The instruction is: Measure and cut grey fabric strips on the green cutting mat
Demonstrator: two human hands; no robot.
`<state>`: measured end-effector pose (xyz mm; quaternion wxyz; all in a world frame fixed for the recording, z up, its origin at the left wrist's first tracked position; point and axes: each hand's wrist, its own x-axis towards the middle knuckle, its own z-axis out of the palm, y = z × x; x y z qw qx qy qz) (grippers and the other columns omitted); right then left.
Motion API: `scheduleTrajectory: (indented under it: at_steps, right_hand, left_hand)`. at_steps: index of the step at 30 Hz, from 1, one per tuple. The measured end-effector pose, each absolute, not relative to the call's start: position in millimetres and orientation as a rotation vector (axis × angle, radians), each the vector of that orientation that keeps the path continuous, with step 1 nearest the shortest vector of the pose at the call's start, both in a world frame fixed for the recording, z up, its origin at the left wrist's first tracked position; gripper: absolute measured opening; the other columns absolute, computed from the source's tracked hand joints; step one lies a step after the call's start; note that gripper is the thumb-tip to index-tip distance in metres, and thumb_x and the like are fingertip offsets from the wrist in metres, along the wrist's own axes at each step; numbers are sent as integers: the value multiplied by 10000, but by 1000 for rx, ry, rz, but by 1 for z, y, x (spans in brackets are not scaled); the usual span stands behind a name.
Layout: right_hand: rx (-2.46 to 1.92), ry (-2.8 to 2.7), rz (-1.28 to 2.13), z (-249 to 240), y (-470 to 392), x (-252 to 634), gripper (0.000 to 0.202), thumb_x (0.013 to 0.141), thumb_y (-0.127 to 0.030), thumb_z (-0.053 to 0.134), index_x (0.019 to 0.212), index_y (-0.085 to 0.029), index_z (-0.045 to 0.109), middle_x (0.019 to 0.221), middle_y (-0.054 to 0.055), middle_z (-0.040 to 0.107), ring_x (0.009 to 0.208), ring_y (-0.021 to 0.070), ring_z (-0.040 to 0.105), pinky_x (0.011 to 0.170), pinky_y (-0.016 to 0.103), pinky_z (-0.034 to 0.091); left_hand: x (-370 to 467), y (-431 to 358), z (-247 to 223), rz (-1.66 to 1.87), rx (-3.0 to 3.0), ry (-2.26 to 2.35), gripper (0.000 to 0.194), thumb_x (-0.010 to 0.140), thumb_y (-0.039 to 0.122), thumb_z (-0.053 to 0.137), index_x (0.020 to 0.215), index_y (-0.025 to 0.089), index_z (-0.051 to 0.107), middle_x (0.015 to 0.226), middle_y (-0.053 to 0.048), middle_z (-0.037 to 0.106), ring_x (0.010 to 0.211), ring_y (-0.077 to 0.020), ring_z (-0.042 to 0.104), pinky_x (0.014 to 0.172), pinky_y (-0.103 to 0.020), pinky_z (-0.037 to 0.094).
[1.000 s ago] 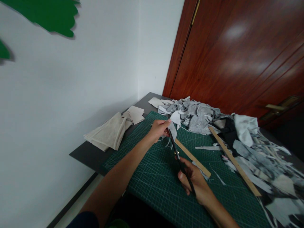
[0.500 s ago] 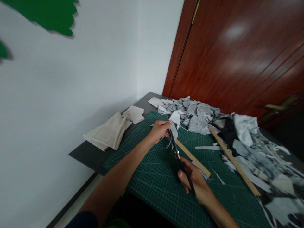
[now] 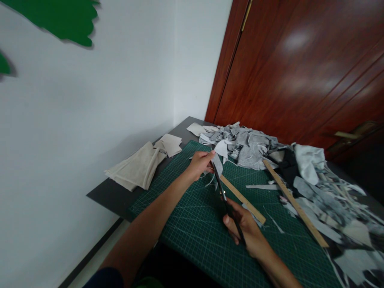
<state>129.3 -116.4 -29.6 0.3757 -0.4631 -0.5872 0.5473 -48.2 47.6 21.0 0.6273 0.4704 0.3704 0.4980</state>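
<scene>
My left hand [image 3: 201, 165] pinches a small piece of grey fabric [image 3: 217, 165] above the cutting mat. Thin fabric strands hang below its fingers. My right hand [image 3: 240, 224] is wrapped round the black handles of a pair of scissors [image 3: 222, 193]. The blades point up and away, with their tips at the fabric close to my left fingers. Whether the blades are fully closed I cannot tell. Under the scissors lies the green gridded cutting mat [image 3: 186, 216]. A wooden ruler [image 3: 243, 199] rests on it, just beyond my right hand.
A second wooden ruler [image 3: 295, 204] lies to the right. Heaped grey fabric scraps [image 3: 252, 146] cover the back and right of the table. Folded cream cloth [image 3: 138, 166] and cream pieces [image 3: 171, 145] lie at the left, by the white wall. A brown door [image 3: 294, 80] stands behind.
Both hands have shifted very slightly left, with the scissors and the grey fabric. The loose strands under my left hand hang differently. Everything else on the table stays put.
</scene>
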Motion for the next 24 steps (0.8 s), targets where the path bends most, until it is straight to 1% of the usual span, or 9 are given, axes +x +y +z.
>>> scheduleTrajectory:
  at_steps: [3,6,9,13,18,24]
  right_hand:
    - [-1184,-1508,1399,-28,-117,128,846,881,-690,680,1476,-108,532,517,-113,369,389,72,288,364,191,272]
    - [-1186,-1508,1401,-27,-117,128,875,857,-703,699,1484,-116,531,514,-114,366,387,73,281,360,192,271]
    - [-1183,-1499,1410,-28,-117,128,885,832,-705,727,1484,-136,542,512,-117,353,386,75,280,361,194,279]
    - [-1180,-1498,1417,-29,-117,129,843,844,-692,724,1474,-156,559,529,-110,370,385,72,293,361,190,281]
    - [-1218,-1486,1411,-27,-118,128,870,851,-715,694,1471,-122,548,505,-112,374,379,74,296,360,191,302]
    - [-1195,-1462,1427,-29,-117,128,905,864,-709,686,1497,-91,498,493,-124,355,375,68,272,354,185,272]
  left_hand:
    - [-48,48,20,1143,1081,849,401,935,470,681,751,114,666,676,-77,697,564,-171,677,517,-265,548]
    - [-49,49,19,1140,1085,846,424,913,506,702,750,116,662,672,-77,695,566,-170,677,520,-264,549]
    - [-49,49,19,1138,1083,846,422,915,506,696,750,119,660,671,-78,698,568,-174,676,521,-271,553]
    - [-49,49,20,1136,1072,842,421,912,503,700,741,120,663,672,-80,701,566,-175,679,504,-262,544]
    - [-49,50,19,1144,1068,833,443,889,531,723,743,117,665,662,-82,697,555,-181,684,493,-258,540]
    - [-49,50,19,1148,1059,847,449,900,530,710,733,116,659,659,-91,704,539,-177,677,496,-262,536]
